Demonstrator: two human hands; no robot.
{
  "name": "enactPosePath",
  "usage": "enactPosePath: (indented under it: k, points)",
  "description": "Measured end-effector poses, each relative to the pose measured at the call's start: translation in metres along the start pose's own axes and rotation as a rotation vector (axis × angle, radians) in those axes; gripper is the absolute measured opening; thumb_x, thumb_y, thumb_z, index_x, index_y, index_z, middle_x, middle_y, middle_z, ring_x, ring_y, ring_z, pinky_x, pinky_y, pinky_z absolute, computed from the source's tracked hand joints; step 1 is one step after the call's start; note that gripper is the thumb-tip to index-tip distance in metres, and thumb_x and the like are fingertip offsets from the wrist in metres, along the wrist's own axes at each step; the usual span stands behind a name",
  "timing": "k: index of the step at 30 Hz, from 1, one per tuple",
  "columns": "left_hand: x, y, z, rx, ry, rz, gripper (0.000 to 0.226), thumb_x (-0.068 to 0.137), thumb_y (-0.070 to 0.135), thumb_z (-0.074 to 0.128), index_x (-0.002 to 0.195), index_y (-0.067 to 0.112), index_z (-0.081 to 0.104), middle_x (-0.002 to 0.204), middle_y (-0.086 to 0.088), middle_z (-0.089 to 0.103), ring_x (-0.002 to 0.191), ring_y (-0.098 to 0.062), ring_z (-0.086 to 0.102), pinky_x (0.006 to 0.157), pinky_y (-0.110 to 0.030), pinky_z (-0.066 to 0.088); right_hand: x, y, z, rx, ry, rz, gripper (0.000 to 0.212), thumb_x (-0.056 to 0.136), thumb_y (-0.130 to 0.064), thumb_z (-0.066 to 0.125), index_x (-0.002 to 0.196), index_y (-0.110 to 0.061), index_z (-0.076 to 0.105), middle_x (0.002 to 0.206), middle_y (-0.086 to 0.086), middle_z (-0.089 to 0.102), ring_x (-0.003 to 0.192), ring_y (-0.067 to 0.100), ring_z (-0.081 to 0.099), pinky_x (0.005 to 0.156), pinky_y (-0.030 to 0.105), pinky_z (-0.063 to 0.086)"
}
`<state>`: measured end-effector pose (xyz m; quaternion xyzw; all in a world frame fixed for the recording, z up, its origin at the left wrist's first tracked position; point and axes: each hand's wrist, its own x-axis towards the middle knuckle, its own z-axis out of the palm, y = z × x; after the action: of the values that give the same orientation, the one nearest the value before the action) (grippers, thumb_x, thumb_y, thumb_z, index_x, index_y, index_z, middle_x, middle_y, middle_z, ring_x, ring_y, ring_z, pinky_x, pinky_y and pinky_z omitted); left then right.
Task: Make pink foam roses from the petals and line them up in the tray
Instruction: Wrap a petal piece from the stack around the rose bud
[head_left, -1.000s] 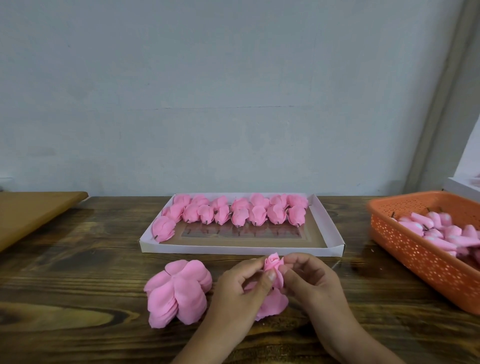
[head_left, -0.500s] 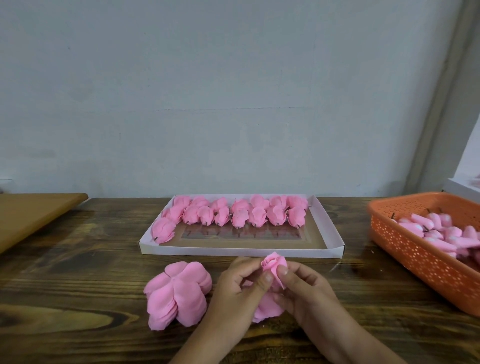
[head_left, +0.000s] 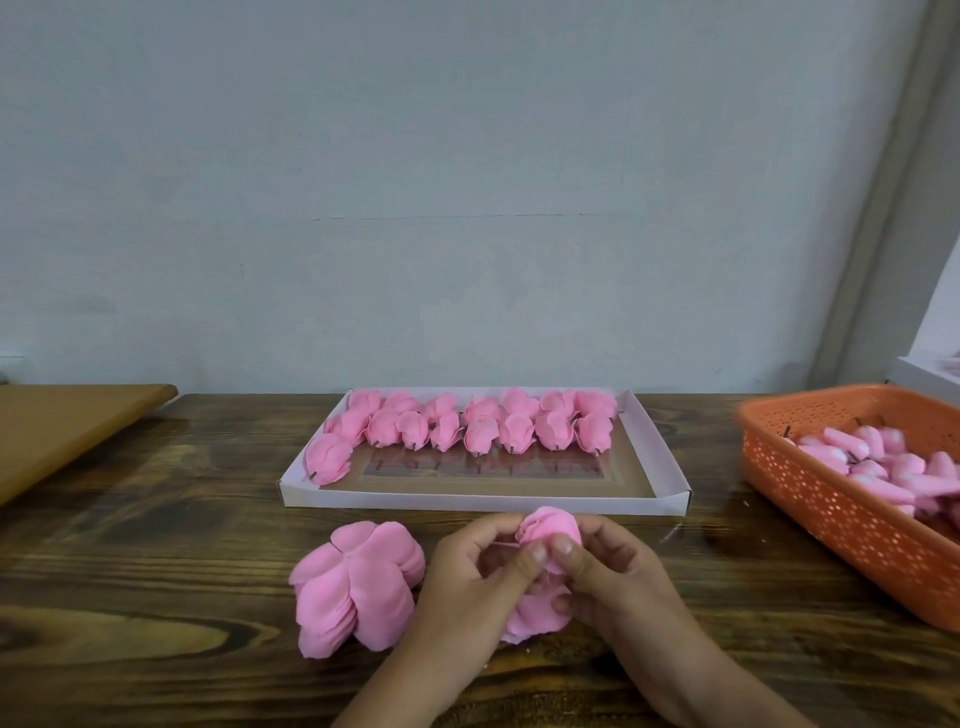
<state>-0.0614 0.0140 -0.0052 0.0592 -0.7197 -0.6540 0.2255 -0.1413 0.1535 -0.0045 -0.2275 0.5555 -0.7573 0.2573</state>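
A half-made pink foam rose (head_left: 549, 531) is pinched between the fingers and thumbs of the left hand (head_left: 475, 577) and the right hand (head_left: 610, 579), just in front of the white tray (head_left: 483, 501). Finished roses (head_left: 467, 428) are lined along the tray's far side, and a stack of loose petals (head_left: 356, 587) is seen on the wooden table (head_left: 156, 545), in front of the tray and left of the hands. An orange basket (head_left: 841, 514) of pink pieces is set well to the tray's right.

basket (head_left: 831, 519): cut by right edge | rose (head_left: 548, 527) base: hidden by hands (head_left: 545, 577)
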Motion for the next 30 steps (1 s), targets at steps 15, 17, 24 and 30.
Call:
enactPosePath:
  k: [15,17,24,30]
  points:
    - [0.0002,0.0003,-0.0018,-0.075,-0.023,-0.103,0.036,0.071,0.057,0.075,0.103,0.042,0.074,0.099,0.003,0.079,0.090,-0.014,0.076,0.068,-0.020,0.057,-0.0017,-0.0024,0.0017,-0.161,0.102,-0.217,0.024,0.067,-0.021,0.082,0.089,-0.020,0.076,0.089,0.013,0.076,0.075,0.025,0.072,0.057,0.025,0.053]
    - [0.0012,-0.0008,-0.0006,-0.091,-0.001,-0.102,0.022,0.081,0.043,0.077,0.102,0.037,0.076,0.099,-0.001,0.079,0.093,-0.017,0.076,0.076,-0.025,0.059,-0.0015,-0.0009,0.0034,-0.174,0.108,-0.242,0.026,0.064,-0.021,0.083,0.089,-0.020,0.076,0.091,0.014,0.077,0.082,0.034,0.072,0.069,0.041,0.058]
    - [0.0029,-0.0053,-0.0013,-0.068,0.038,-0.094,0.012,0.091,0.025,0.073,0.101,0.032,0.078,0.101,-0.002,0.079,0.099,-0.020,0.074,0.088,-0.038,0.061,-0.0043,-0.0013,0.0038,-0.148,0.076,-0.200,0.022,0.069,-0.021,0.081,0.091,-0.021,0.076,0.094,0.013,0.076,0.088,0.036,0.072,0.073,0.038,0.059]
    - [0.0034,-0.0053,-0.0012,0.088,0.058,0.014,0.017,0.080,0.036,0.071,0.096,0.040,0.077,0.102,0.008,0.076,0.102,-0.017,0.072,0.089,-0.039,0.060,-0.0042,-0.0013,0.0036,-0.225,0.100,-0.224,0.015,0.078,-0.008,0.079,0.089,-0.018,0.075,0.091,0.012,0.076,0.087,0.037,0.071,0.077,0.047,0.055]
